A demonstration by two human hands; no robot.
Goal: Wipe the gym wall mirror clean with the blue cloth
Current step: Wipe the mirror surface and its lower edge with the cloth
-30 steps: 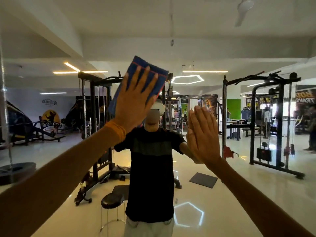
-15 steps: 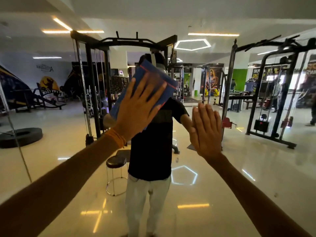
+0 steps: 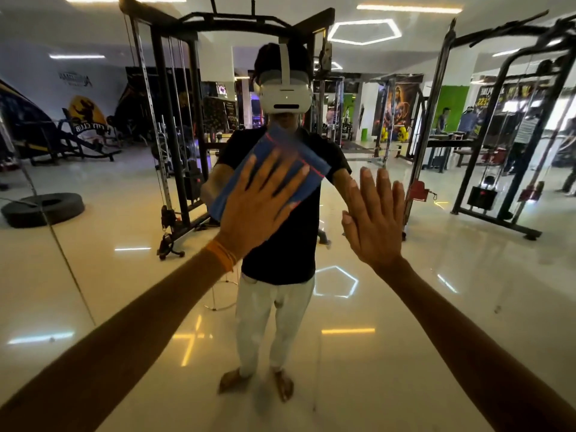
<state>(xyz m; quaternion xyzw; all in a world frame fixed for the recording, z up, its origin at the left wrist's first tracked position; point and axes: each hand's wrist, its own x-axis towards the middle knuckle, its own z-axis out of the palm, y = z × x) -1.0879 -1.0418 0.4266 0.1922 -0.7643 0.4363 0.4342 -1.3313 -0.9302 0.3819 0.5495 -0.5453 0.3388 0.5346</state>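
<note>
The wall mirror (image 3: pixel 467 307) fills the whole view and reflects the gym and a person in a black shirt. My left hand (image 3: pixel 260 207) lies flat with its fingers spread, pressing the folded blue cloth (image 3: pixel 246 182) with red stitching against the glass at chest height of the reflection. The cloth shows above and to the left of my fingers. To the right, my right hand (image 3: pixel 375 218) rests flat on the bare glass, fingers straight and together, holding nothing.
A vertical seam between mirror panels (image 3: pixel 71 275) runs at the left. Reflected in the glass are a black cable machine (image 3: pixel 174 120), a tyre (image 3: pixel 43 208) on the floor, a stool and more racks (image 3: pixel 498 135) at the right.
My left hand has slid the blue cloth down the mirror, from head height of the reflection to chest height. My right hand has also come lower on the glass, and my view has tilted down.
</note>
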